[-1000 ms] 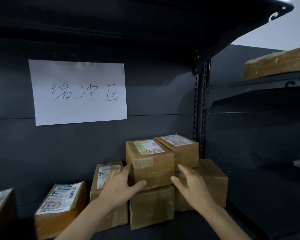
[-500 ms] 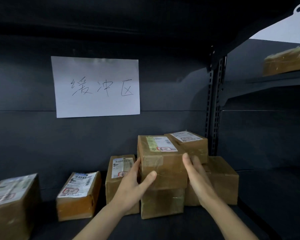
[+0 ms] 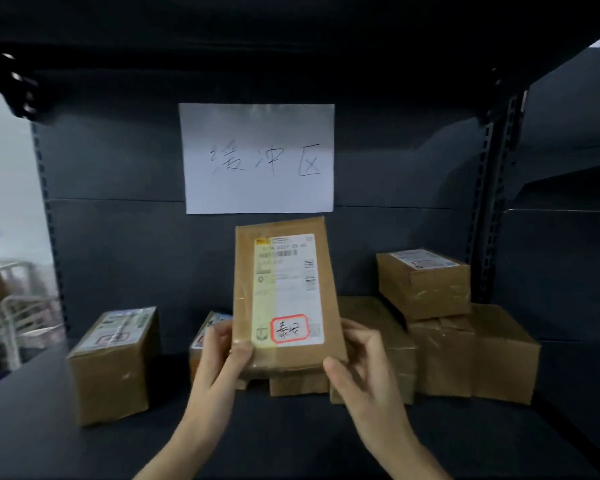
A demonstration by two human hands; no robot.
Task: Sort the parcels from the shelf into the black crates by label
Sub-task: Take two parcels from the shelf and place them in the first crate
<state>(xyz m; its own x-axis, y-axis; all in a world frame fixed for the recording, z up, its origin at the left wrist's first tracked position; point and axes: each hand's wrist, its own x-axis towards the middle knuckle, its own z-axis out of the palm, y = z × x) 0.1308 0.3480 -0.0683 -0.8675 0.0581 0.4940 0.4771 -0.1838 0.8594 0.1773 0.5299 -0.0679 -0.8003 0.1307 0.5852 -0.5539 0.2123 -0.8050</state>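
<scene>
1. Head view: one parcel [image 3: 284, 292] is held clear of the shelf [image 3: 84, 434], just below the paper sign [image 3: 258, 157]. It sits above and between the two hands.
2. Hands: the left hand [image 3: 222, 355] grips the lower left edge with its thumb on the front face. The right hand [image 3: 364, 362] grips the lower right corner the same way. Neither hand is nearer; the hold is shared.
3. Orientation: the long axis stands upright and leans slightly. The label [image 3: 288, 278] faces the camera, and its red-framed mark [image 3: 289, 329] lies low, between the thumbs.
4. Count: one parcel is in hand. On the shelf are a left box [image 3: 113, 365], a box behind the left hand [image 3: 208, 327], a top box [image 3: 423, 282] and at least three lower boxes. Some are partly hidden, so the exact total cannot be told.
5. Black crates: none in view. Judged step: reading the mark. Which way the parcel must be carried cannot be told.
</scene>
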